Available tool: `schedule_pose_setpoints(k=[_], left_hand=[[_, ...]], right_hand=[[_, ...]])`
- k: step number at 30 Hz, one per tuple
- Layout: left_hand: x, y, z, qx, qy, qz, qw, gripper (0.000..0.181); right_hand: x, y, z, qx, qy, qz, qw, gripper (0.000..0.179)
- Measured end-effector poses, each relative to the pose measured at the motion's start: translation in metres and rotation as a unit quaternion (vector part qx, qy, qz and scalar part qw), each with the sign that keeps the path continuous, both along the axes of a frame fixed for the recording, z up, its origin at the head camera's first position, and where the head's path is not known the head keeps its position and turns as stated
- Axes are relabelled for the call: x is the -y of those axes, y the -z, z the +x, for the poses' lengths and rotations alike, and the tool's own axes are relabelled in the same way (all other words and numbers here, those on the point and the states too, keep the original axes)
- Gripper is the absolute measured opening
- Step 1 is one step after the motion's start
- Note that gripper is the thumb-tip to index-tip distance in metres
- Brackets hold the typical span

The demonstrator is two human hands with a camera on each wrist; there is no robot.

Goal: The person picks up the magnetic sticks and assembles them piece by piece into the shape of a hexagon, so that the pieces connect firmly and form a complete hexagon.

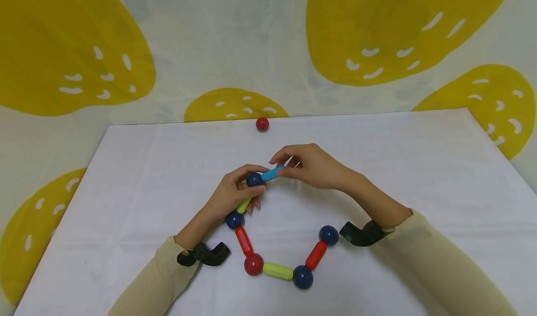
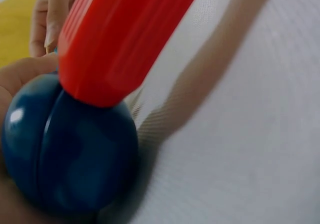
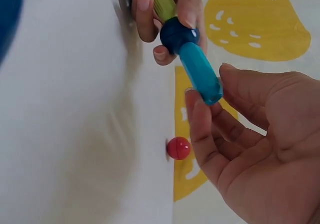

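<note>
My left hand [image 1: 226,192] grips a dark blue ball [image 1: 254,180] between thumb and fingers. From that ball a light blue rod [image 1: 271,173] points right, its free end pinched by the thumb and fingers of my right hand [image 3: 265,134]. A yellow-green rod [image 1: 243,206], partly hidden by the left hand, joins the held ball to another dark blue ball [image 1: 235,220]. The chain runs on through a red rod [image 1: 244,241], a red ball [image 1: 253,264], a second yellow-green rod [image 1: 278,271], a blue ball [image 1: 303,277] and another red rod [image 1: 316,255], ending at a blue ball [image 1: 329,235].
A loose red ball [image 1: 262,124] lies by the back edge of the white table [image 1: 168,153]. Behind the table hangs a pale cloth [image 1: 235,36] with yellow shapes. Black wrist mounts [image 1: 362,233] sit on both sleeves, the right one close to the chain's end ball.
</note>
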State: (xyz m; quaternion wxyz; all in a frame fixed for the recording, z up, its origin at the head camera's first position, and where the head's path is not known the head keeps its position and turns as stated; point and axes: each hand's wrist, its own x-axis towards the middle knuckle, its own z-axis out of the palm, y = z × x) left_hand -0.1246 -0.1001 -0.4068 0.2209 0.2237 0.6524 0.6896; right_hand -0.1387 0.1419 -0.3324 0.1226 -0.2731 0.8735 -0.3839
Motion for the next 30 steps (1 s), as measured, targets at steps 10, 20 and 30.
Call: schedule_pose_setpoints(k=[10,20,30], left_hand=[[0.002,0.003,0.000,-0.015,0.001,-0.027,0.9995,0.039],[0.000,0.003,-0.001,-0.040,-0.008,-0.040,0.9984,0.038],[0.000,0.000,0.001,-0.040,-0.013,-0.046,0.9981,0.038]], right_hand=[[0.010,-0.018,-0.026,-0.030,-0.014,0.049,0.9982,0.024],[0.018,-0.013,-0.069,-0.060,0.007,0.050,0.9970,0.025],[0.014,0.017,-0.094,-0.059,-0.021,0.042,0.9972,0.043]])
